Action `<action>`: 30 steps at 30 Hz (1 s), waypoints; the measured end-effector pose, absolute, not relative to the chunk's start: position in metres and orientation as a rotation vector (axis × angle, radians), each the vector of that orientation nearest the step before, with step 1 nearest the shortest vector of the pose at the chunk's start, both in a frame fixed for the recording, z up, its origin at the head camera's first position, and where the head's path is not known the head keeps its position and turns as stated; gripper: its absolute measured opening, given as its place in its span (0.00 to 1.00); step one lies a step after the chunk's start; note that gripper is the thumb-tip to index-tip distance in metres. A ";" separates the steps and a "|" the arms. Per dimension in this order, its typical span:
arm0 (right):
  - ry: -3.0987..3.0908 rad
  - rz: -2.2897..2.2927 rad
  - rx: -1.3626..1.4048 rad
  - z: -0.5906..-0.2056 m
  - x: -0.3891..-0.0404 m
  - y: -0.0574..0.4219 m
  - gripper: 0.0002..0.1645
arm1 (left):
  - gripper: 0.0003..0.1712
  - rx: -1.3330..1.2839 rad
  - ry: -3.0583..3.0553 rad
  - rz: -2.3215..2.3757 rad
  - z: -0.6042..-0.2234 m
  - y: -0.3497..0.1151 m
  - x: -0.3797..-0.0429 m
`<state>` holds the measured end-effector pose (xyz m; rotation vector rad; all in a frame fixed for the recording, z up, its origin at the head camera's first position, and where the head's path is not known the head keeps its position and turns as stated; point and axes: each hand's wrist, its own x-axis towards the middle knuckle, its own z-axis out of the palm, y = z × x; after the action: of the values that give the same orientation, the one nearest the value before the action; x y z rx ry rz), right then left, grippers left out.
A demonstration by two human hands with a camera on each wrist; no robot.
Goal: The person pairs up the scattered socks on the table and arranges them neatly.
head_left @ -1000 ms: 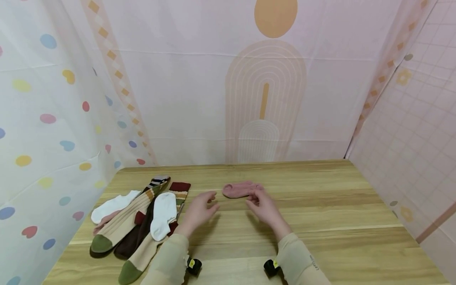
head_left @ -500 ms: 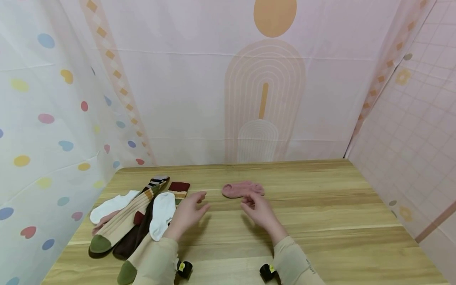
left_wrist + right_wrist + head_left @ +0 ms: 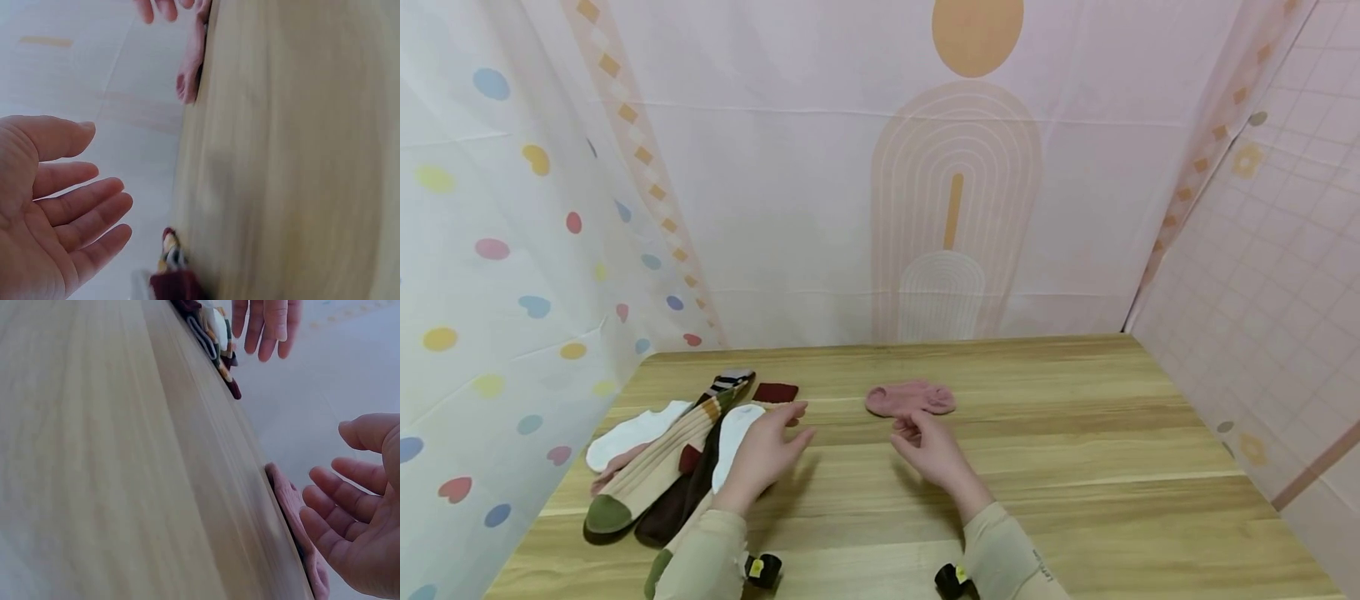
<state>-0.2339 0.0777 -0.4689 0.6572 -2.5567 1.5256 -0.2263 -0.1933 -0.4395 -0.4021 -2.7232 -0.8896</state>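
Because my left grip holds nothing, its fingers loose and parted from the thumb, the first trouble I foresee is disturbance rather than a drop. It sits in line with the nearer white sock and hides part of it from the head view, so lowering or sweeping it carelessly could catch that sock and drag its neighbours along. My right grip is likewise released, fingers softly bent, just beside the pink sock, which lies on the tabletop well apart from the others; whether a fingertip brushes it, I cannot tell. A clumsy nudge there would probably rumple it or skid it off, since light knit gives me little weight to work against. Farther out to my left, the cream sock with the green toe lies against the dark brown sock, and the farther white sock is beyond them. With so much fabric bunched together, I judge that a blind pinch could lift two pieces at once.
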 end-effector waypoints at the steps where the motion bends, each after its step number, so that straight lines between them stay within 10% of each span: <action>1: -2.555 1.531 0.664 -0.469 -0.234 0.077 0.16 | 0.26 -0.400 -2.718 -0.887 -0.439 -0.196 -0.226; 30: -2.595 1.602 0.788 -0.471 -0.227 0.048 0.22 | 0.26 -0.237 -2.743 -0.896 -0.431 -0.274 -0.210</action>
<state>-0.2272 0.0478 -0.4707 0.7881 -2.5951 1.6017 -0.2102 -0.2742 -0.4309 -0.2369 -2.7425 -0.8962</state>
